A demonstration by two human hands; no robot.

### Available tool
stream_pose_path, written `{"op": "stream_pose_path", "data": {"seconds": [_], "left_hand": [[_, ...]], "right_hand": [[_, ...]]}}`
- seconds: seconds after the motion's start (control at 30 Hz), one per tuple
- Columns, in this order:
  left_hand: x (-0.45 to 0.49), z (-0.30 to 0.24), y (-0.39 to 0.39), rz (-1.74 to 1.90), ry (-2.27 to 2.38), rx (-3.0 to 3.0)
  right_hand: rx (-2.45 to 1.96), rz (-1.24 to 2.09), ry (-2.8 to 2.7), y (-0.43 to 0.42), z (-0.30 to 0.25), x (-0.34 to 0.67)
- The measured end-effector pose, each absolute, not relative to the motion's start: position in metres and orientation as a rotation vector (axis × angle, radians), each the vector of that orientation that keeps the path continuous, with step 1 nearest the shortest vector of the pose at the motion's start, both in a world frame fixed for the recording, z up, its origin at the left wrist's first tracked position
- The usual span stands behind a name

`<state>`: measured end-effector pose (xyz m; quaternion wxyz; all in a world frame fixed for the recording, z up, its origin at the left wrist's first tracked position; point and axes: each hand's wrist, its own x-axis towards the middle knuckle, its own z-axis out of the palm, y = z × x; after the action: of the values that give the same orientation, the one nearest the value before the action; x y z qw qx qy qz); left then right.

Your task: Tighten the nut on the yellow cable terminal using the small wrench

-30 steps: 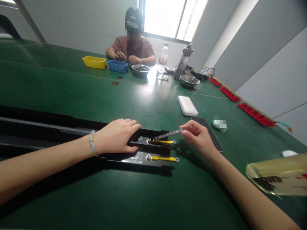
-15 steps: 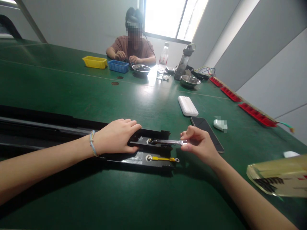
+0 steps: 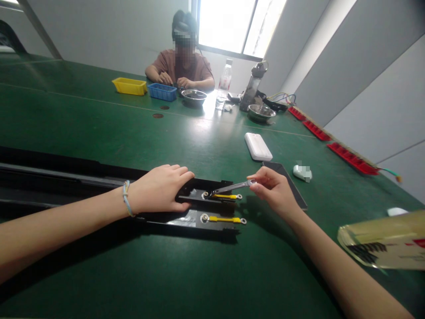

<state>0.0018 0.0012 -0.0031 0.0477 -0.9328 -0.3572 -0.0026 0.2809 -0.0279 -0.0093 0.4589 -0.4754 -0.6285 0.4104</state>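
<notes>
My left hand (image 3: 162, 188) is wrapped over the upper of two long black metal channels (image 3: 195, 228), its thumb on the near side and its fingers over the far edge. Between the thumb and fingers of my right hand (image 3: 272, 188) is the end of a silver wrench (image 3: 230, 188). The wrench's far end is at the nut (image 3: 206, 195) in the upper channel, and the tool slants up toward my right hand. A yellow wire with a ring terminal (image 3: 227, 196) runs out beneath the wrench. Another yellow wire (image 3: 226, 219) is bolted in the nearer channel.
Right of my hands are a dark phone (image 3: 285, 181), a white power bank (image 3: 258, 146) and a clear yellowish package (image 3: 381, 241). Across the green table (image 3: 186, 279) a co-worker sits behind yellow (image 3: 129, 87) and blue bins (image 3: 162, 92), metal bowls (image 3: 194, 97) and bottles (image 3: 224, 84).
My right hand has raised its end of the wrench and swung it away from me, uncovering the yellow wire below. My left hand keeps its place on the channel.
</notes>
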Motion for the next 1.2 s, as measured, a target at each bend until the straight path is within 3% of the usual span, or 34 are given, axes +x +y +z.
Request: {"op": "stream_pose_path", "data": {"seconds": [0.73,1.2], "left_hand": [[0.001,-0.001,0.001,0.007,-1.117,-2.877],[0.002,0.000,0.001,0.029,-1.117,-2.853]], "right_hand": [[-1.155,1.122,-1.544,-0.020,-0.016,0.285],[-1.070,0.999,-1.659,-0.037,-0.010,0.278]]}}
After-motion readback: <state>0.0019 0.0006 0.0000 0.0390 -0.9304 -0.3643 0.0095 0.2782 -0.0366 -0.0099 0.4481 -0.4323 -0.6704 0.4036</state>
